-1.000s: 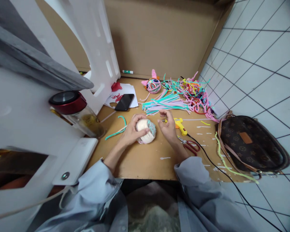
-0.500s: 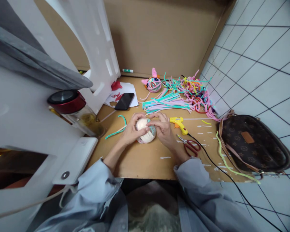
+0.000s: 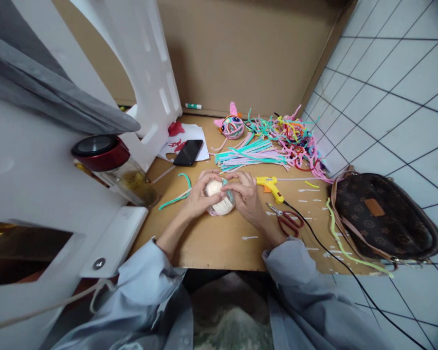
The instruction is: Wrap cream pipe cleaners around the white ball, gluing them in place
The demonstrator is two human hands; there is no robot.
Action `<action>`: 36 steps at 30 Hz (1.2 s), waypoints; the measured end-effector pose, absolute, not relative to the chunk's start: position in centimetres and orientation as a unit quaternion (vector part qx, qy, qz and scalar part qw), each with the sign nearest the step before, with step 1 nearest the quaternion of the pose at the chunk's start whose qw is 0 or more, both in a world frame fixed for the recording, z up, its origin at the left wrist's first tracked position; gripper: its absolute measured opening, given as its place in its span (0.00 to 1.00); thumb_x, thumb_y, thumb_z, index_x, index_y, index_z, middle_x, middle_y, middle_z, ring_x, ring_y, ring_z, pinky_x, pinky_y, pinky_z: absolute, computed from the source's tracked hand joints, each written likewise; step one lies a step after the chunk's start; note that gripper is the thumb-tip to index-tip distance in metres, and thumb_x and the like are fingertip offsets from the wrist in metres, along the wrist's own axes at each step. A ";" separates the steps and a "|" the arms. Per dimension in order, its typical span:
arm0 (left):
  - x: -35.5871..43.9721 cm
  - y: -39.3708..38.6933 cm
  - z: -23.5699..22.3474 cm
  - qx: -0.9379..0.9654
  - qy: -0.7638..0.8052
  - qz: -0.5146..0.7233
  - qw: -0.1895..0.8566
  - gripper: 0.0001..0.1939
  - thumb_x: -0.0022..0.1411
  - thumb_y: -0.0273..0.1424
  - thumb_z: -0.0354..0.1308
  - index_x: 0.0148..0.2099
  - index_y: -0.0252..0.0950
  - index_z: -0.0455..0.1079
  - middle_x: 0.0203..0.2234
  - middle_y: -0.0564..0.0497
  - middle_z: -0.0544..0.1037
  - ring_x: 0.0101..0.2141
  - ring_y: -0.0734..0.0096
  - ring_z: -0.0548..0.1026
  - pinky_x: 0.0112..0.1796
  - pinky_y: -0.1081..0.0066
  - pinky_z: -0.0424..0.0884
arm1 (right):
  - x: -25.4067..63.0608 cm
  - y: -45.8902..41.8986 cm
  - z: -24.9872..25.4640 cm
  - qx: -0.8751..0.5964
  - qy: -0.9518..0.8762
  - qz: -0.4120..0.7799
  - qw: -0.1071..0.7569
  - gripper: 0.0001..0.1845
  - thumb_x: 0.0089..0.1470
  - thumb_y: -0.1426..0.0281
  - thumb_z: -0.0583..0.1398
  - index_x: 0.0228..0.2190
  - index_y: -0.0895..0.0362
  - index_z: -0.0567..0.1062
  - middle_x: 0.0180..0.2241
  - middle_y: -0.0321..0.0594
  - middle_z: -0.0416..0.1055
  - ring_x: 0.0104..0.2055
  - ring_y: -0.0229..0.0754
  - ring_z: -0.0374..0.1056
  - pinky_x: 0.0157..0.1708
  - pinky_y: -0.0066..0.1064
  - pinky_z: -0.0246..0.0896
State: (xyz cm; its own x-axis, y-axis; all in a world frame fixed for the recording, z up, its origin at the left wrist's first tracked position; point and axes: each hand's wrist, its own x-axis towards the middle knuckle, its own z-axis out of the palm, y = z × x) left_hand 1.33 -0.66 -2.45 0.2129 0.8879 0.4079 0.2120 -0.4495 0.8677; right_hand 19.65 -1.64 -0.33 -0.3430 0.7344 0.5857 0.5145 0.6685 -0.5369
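My left hand (image 3: 200,197) is wrapped round the left side of a ball (image 3: 216,206) covered in cream and teal strands, its thumb lying across the front. On the ball's right side, my right hand (image 3: 245,195) is closed, thumb and fingers pressing on the teal part. Both hands hold the ball just above the brown table. Right of my right hand lies a yellow hot glue gun (image 3: 273,188), and below it red-handled scissors (image 3: 290,222). Bent teal pipe cleaners (image 3: 173,200) lie left of my left hand.
Behind the hands lie a bundle of pipe cleaners (image 3: 253,155), a tangled heap of them (image 3: 295,138) and a pink-eared ball figure (image 3: 232,127). A phone (image 3: 188,152) rests on paper. A glass bottle (image 3: 131,180) stands left; a brown bag (image 3: 383,214) lies right, near the glue gun's black cord (image 3: 326,250).
My right hand has moved left from beside the glue gun's nozzle onto the ball and now presses there. My left hand keeps its hold, nearly still.
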 end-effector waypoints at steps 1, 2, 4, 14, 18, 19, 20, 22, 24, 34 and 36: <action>1.4 -0.7 -2.3 0.697 0.396 0.487 0.346 0.17 0.53 0.42 0.66 0.42 0.39 0.70 0.53 0.43 0.69 0.58 0.53 0.68 0.59 0.54 0.62 | 19.6 -1.7 -0.4 -0.388 -0.809 0.128 0.422 0.17 0.59 0.77 0.53 0.33 0.49 0.79 0.46 0.39 0.73 0.52 0.45 0.65 0.50 0.40 0.53; 1.4 -0.8 -2.3 0.697 0.396 0.487 0.347 0.17 0.53 0.42 0.66 0.41 0.39 0.70 0.53 0.43 0.69 0.58 0.53 0.68 0.59 0.54 0.62 | 19.6 -1.7 -0.4 -0.388 -0.810 0.125 0.423 0.16 0.59 0.77 0.53 0.33 0.49 0.79 0.46 0.39 0.73 0.52 0.45 0.65 0.50 0.40 0.53; 1.5 -0.9 -2.1 0.695 0.396 0.487 0.351 0.16 0.53 0.42 0.66 0.40 0.38 0.71 0.54 0.42 0.69 0.58 0.53 0.68 0.59 0.54 0.62 | 19.6 -1.7 -0.5 -0.384 -0.810 0.117 0.428 0.16 0.60 0.77 0.53 0.33 0.50 0.79 0.45 0.40 0.73 0.51 0.45 0.65 0.49 0.40 0.53; 1.4 -0.8 -2.5 0.700 0.385 0.497 0.337 0.15 0.56 0.44 0.65 0.38 0.38 0.72 0.53 0.43 0.69 0.57 0.55 0.68 0.59 0.55 0.62 | 19.5 -1.8 -0.7 -0.389 -0.807 0.110 0.431 0.17 0.61 0.77 0.53 0.34 0.49 0.80 0.45 0.40 0.74 0.51 0.45 0.65 0.48 0.40 0.53; 1.5 -0.9 -2.4 0.693 0.391 0.501 0.339 0.18 0.55 0.47 0.66 0.38 0.38 0.73 0.52 0.43 0.69 0.57 0.55 0.68 0.59 0.56 0.63 | 19.5 -1.7 -0.7 -0.401 -0.806 0.107 0.422 0.17 0.61 0.77 0.53 0.34 0.48 0.79 0.45 0.38 0.74 0.51 0.44 0.65 0.48 0.39 0.53; 1.5 -0.9 -2.3 0.694 0.393 0.500 0.338 0.19 0.55 0.48 0.66 0.38 0.38 0.73 0.51 0.43 0.69 0.57 0.55 0.67 0.59 0.56 0.63 | 19.6 -1.7 -0.7 -0.400 -0.805 0.108 0.424 0.17 0.61 0.77 0.53 0.34 0.48 0.79 0.45 0.38 0.74 0.51 0.44 0.65 0.48 0.39 0.53; 1.6 -0.9 -2.3 0.694 0.395 0.500 0.335 0.19 0.55 0.49 0.65 0.38 0.38 0.74 0.51 0.43 0.69 0.57 0.54 0.67 0.59 0.56 0.63 | 19.6 -1.6 -0.7 -0.398 -0.804 0.112 0.428 0.17 0.61 0.77 0.53 0.34 0.49 0.80 0.45 0.39 0.74 0.51 0.44 0.65 0.48 0.39 0.53; 1.6 -1.0 -2.2 0.697 0.399 0.497 0.328 0.21 0.55 0.51 0.65 0.39 0.38 0.74 0.51 0.43 0.68 0.56 0.54 0.67 0.59 0.56 0.63 | 19.7 -1.5 -0.8 -0.394 -0.800 0.124 0.434 0.16 0.61 0.77 0.54 0.34 0.49 0.80 0.45 0.40 0.74 0.51 0.45 0.65 0.49 0.40 0.53; 1.5 -1.0 -2.1 0.701 0.402 0.492 0.323 0.23 0.56 0.53 0.63 0.40 0.38 0.75 0.50 0.43 0.68 0.56 0.54 0.67 0.59 0.56 0.62 | 19.7 -1.4 -0.9 -0.395 -0.798 0.136 0.434 0.17 0.61 0.77 0.54 0.35 0.49 0.80 0.45 0.40 0.74 0.51 0.45 0.65 0.49 0.40 0.53; 1.0 -0.7 -2.3 0.742 0.375 0.467 0.301 0.33 0.51 0.60 0.62 0.46 0.39 0.73 0.54 0.41 0.66 0.58 0.48 0.65 0.59 0.51 0.62 | 19.9 -0.9 -1.1 -0.397 -0.794 0.144 0.437 0.18 0.60 0.77 0.53 0.36 0.48 0.81 0.44 0.39 0.74 0.51 0.45 0.66 0.50 0.41 0.53; 1.0 -0.7 -2.3 0.754 0.378 0.450 0.292 0.36 0.44 0.58 0.68 0.48 0.40 0.72 0.55 0.41 0.65 0.60 0.46 0.64 0.60 0.49 0.61 | 19.9 -0.8 -1.2 -0.401 -0.792 0.147 0.436 0.19 0.59 0.78 0.53 0.36 0.48 0.81 0.44 0.39 0.74 0.51 0.45 0.65 0.51 0.41 0.54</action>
